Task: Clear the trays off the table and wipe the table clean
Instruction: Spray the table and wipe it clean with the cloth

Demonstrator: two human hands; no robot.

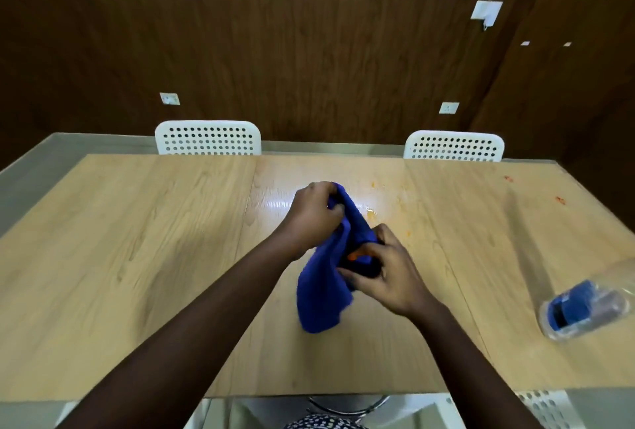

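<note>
A blue cloth (321,294) hangs above the middle of the light wooden table (137,257), held by both hands. My left hand (314,210) grips its upper end, fingers curled round the fabric. Lower and to the right, my right hand (385,269) pinches a fold of the cloth; a small orange bit shows between its fingers. Orange stains and a wet patch (371,212) lie on the table just beyond the cloth. Small red spots (560,200) mark the far right of the table. No tray is in view.
A clear plastic bottle with a blue label (584,305) lies on its side near the table's right edge. Two white perforated chairs (208,138) (453,147) stand at the far side against a dark wood-panelled wall. Another white chair part (543,404) shows at the near right.
</note>
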